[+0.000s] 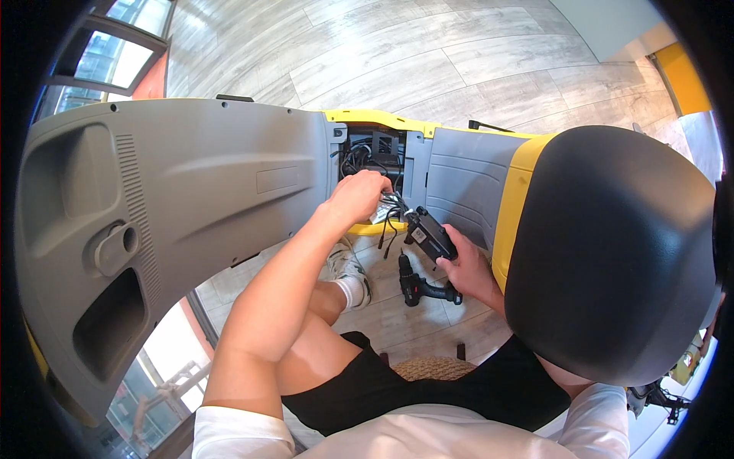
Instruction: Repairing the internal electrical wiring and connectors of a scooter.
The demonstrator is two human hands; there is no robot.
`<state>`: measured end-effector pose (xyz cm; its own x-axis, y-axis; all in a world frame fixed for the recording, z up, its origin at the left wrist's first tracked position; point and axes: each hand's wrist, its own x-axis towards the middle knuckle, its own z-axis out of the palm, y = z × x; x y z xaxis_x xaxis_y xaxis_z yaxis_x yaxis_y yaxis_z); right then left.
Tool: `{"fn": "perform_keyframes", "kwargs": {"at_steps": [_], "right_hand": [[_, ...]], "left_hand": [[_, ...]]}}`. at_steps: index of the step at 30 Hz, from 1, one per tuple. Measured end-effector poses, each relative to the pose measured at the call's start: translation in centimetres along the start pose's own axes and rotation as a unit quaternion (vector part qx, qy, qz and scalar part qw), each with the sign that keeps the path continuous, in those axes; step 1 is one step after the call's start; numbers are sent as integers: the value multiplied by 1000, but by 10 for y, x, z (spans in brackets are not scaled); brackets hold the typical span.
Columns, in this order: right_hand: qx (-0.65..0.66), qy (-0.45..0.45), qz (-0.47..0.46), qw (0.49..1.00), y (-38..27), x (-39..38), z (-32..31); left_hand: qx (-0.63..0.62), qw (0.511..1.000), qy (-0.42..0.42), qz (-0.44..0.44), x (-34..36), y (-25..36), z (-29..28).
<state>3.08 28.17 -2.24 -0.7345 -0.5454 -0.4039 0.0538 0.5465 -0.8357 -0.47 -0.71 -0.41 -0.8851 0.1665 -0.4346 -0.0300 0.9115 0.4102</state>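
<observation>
Black boxy module (pixel 433 233) sat gripped in the right hand (pixel 468 265), near the open compartment (pixel 417 162), cables (pixel 394 206) bunched at its end. Left hand (pixel 358 196) was by them, but remotely I couldn't tell if it pinched any, tbh.

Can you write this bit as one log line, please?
left hand: at cables | right hand: holding black box | drill: on floor | yellow-rimmed bay: open, wires inside
</observation>
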Motion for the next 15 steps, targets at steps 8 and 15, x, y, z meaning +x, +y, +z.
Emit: {"fn": "perform_keyframes", "kwargs": {"at_steps": [8, 15], "right_hand": [[-196, 56, -100, 974, -9, -1, -5], [-250, 60, -118, 959, -16, 0, -8]], "left_hand": [[-19, 1000, -18, -11, 0, 1, -1], [-20, 999, -33, -30, 0, 1, 1]]}}
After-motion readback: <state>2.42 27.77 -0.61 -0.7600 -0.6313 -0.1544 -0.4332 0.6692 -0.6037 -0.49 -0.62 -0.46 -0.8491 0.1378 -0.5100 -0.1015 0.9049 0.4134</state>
